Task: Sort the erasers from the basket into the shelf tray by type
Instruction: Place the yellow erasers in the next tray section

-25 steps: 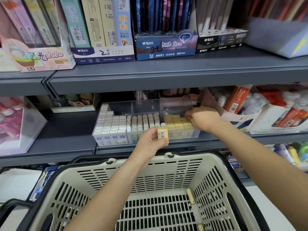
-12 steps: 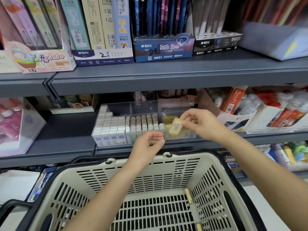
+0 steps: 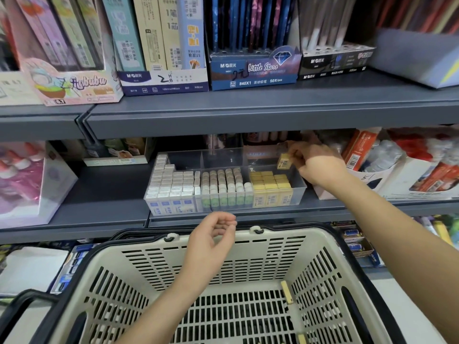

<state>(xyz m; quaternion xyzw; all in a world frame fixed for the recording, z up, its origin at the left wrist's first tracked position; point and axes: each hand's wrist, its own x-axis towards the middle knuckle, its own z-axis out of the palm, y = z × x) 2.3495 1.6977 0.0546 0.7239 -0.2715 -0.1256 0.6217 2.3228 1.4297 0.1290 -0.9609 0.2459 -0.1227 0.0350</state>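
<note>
**Yellow eraser pinched above the tray's right compartment**

Head view: we see the right hand [image 3: 315, 165] reaching onto the middle shelf [image 3: 99, 194]. Its fingertips pinch a yellow eraser [image 3: 284, 162] whose barcode label faces us. That eraser hangs above the back of the right compartment of the clear shelf tray [image 3: 223, 157], apart from the yellow stack [image 3: 269, 182] packed into the front of the same compartment. In the middle compartment we find green-sleeved erasers [image 3: 223, 187] standing upright in rows. The left compartment holds white erasers [image 3: 171, 184], stepped higher toward its back left corner.

The left hand [image 3: 211, 242] hovers lower down, just over the far rim of the basket [image 3: 273, 242]. Its fingers are loosely curled and hold nothing. The two hands are well apart.

The basket is beige and slotted with a dark rim, and it sits nearest to us, below the shelf. Inside it we spot a loose yellow eraser [image 3: 286, 292] lying against the right wall where it meets the floor. A second one [image 3: 301, 338] is cut off by the bottom edge of the view.

The upper shelf [image 3: 248, 112] carries display boxes of pencils, among them a blue box [image 3: 250, 70] marked "Little Stars". To the right of the tray stands a white carton [image 3: 402, 184] of red-and-white goods, too blurred for us to identify.
</note>
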